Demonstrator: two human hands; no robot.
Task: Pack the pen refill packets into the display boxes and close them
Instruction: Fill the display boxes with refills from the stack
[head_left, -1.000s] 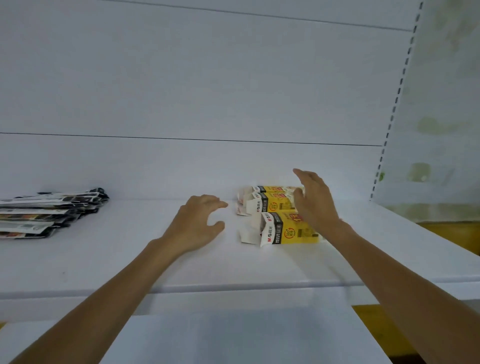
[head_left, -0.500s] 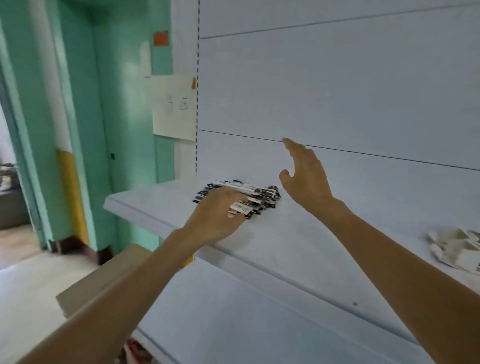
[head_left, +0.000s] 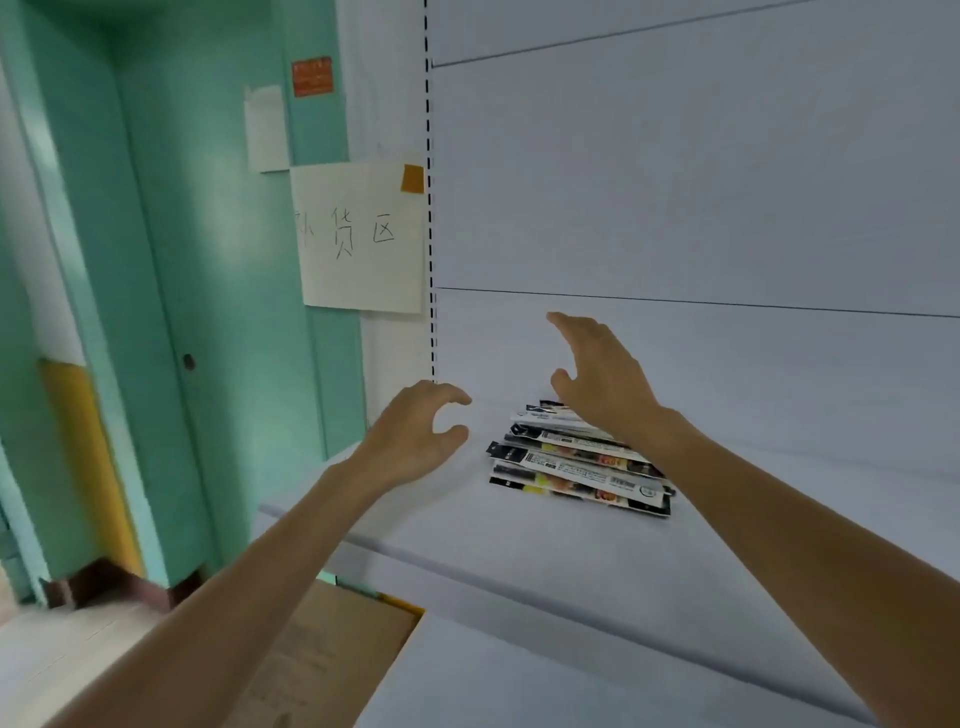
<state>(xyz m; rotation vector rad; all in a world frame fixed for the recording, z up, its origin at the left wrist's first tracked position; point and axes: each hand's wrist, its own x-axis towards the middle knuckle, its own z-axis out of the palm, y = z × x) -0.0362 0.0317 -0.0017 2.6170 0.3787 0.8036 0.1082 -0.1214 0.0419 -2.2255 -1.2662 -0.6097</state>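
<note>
Glossy plastic is what the pen refill packets (head_left: 576, 462) seem to be made of: flat, thin sleeves lying in an untidy pile on the white shelf (head_left: 519, 545), near its left end. I judge that each packet is very light and bends easily. The smooth faces probably slide on one another, so a pile lifted from the top only could fan out or spill. A safer hold is probably across the narrow sides, thumb under and fingers over, squeezing several together, or pressing the pile between both palms. Both hands are empty and apart. The left hand (head_left: 415, 436) hovers just beside the left of the pile, fingers half curled and thumb away from them. The right hand (head_left: 605, 384) hangs above the far end with fingers spread. The right forearm covers the back right corner of the pile, so the packets cannot be counted, and their print is too blurred to read. No display boxes show in this view.
</note>
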